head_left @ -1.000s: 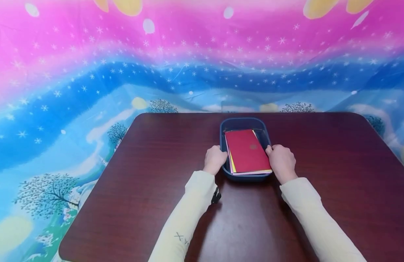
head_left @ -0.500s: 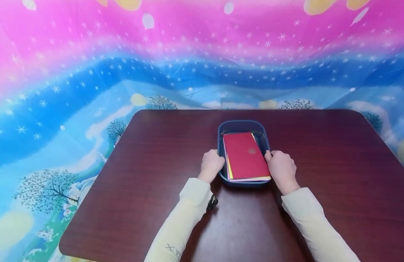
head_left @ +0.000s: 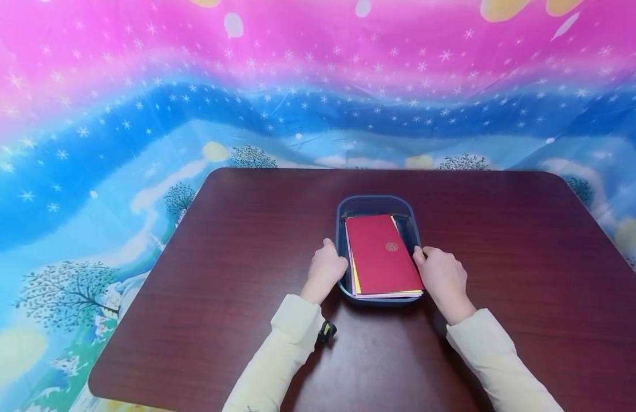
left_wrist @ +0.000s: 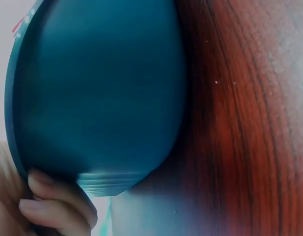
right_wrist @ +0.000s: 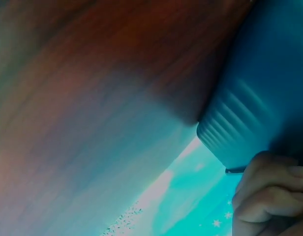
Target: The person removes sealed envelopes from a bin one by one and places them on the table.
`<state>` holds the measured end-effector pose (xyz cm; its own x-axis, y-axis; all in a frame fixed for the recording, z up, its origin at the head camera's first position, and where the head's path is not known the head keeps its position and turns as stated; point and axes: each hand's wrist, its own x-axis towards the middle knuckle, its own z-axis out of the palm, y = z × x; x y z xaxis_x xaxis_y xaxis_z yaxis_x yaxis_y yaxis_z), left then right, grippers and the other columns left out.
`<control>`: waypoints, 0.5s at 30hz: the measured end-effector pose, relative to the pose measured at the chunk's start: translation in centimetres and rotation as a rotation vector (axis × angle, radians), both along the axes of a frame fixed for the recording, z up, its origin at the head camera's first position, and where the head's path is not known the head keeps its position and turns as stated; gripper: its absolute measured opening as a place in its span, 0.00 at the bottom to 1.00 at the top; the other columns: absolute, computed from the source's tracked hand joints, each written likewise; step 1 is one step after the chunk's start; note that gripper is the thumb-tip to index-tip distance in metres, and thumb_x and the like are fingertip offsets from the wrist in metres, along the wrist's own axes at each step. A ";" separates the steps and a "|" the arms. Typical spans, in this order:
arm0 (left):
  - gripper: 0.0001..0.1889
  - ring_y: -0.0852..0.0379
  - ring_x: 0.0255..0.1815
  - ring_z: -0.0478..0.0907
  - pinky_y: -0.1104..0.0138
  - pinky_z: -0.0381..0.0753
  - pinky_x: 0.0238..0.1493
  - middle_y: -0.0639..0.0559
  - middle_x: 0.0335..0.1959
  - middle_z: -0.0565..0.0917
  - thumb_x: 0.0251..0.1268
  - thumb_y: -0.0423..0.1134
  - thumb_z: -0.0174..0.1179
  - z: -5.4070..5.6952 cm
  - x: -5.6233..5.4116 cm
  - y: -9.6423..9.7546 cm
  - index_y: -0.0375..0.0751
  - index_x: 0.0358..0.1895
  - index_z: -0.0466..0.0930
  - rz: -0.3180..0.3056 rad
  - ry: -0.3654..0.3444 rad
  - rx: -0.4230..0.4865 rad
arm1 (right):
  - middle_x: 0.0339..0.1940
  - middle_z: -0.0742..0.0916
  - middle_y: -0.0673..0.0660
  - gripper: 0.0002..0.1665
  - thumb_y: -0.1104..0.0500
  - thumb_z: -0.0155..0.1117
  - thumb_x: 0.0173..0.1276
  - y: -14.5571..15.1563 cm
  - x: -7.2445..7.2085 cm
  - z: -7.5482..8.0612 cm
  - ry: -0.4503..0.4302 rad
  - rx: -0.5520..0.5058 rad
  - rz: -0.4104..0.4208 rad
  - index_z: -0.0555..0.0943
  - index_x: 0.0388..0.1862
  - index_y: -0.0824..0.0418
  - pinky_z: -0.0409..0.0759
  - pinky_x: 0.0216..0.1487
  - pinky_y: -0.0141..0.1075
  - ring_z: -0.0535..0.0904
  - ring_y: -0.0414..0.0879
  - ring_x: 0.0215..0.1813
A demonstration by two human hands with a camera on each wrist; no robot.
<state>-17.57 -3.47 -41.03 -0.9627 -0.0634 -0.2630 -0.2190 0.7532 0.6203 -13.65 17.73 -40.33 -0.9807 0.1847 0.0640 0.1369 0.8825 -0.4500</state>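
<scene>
A dark blue plastic storage bin [head_left: 379, 302] stands on the table between both hands. In it lies a stack of flat paper pieces, with a red sheet or envelope [head_left: 376, 257] bearing a round gold mark on top. Yellow and pale pink edges show beneath. My left hand [head_left: 325, 272] grips the bin's left rim; in the left wrist view its curled fingers [left_wrist: 60, 201] are against the underside of the rim. On the opposite side my right hand [head_left: 443, 280] holds the right rim, thumb toward the inside. The right wrist view shows bent fingers [right_wrist: 269, 191] at the bin's wall [right_wrist: 245, 123].
The brown wooden table [head_left: 245, 240] has rounded corners and extends on both sides of the bin. Behind it hangs a pink and blue cloth [head_left: 318, 80] with snowflakes and trees. A small black device [head_left: 326, 332] sits at the left cuff.
The bin, with the stack inside, has come nearer to me and slightly left, both hands moving along with it. The head view has also shifted slightly.
</scene>
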 end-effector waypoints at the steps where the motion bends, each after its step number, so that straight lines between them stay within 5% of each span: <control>1: 0.30 0.50 0.38 0.79 0.61 0.79 0.40 0.39 0.46 0.83 0.61 0.38 0.54 0.0 0.0 0.0 0.33 0.67 0.62 -0.012 -0.010 -0.015 | 0.15 0.81 0.58 0.21 0.52 0.48 0.72 0.0 0.1 0.0 -0.012 -0.003 0.002 0.84 0.36 0.65 0.72 0.21 0.42 0.75 0.52 0.21; 7: 0.33 0.49 0.44 0.79 0.58 0.79 0.46 0.40 0.54 0.81 0.64 0.39 0.52 0.1 0.1 0.3 0.39 0.73 0.56 -0.087 -0.037 -0.086 | 0.26 0.81 0.63 0.26 0.47 0.45 0.74 0.1 1.2 0.3 -0.119 -0.098 -0.041 0.73 0.49 0.70 0.70 0.26 0.40 0.76 0.53 0.27; 11: 0.34 0.49 0.44 0.79 0.59 0.79 0.46 0.40 0.55 0.80 0.64 0.39 0.53 0.2 0.2 0.2 0.40 0.73 0.55 -0.091 -0.058 -0.094 | 0.26 0.78 0.61 0.24 0.45 0.50 0.72 -0.7 2.9 0.6 -0.078 -0.169 -0.065 0.66 0.53 0.65 0.66 0.24 0.36 0.71 0.49 0.22; 15: 0.34 0.48 0.45 0.79 0.57 0.80 0.47 0.39 0.55 0.80 0.64 0.39 0.53 0.5 0.2 -0.2 0.40 0.73 0.55 -0.087 -0.057 -0.097 | 0.36 0.80 0.64 0.30 0.45 0.58 0.67 -2.1 4.4 1.3 -0.040 -0.089 0.011 0.71 0.58 0.65 0.72 0.26 0.40 0.73 0.49 0.25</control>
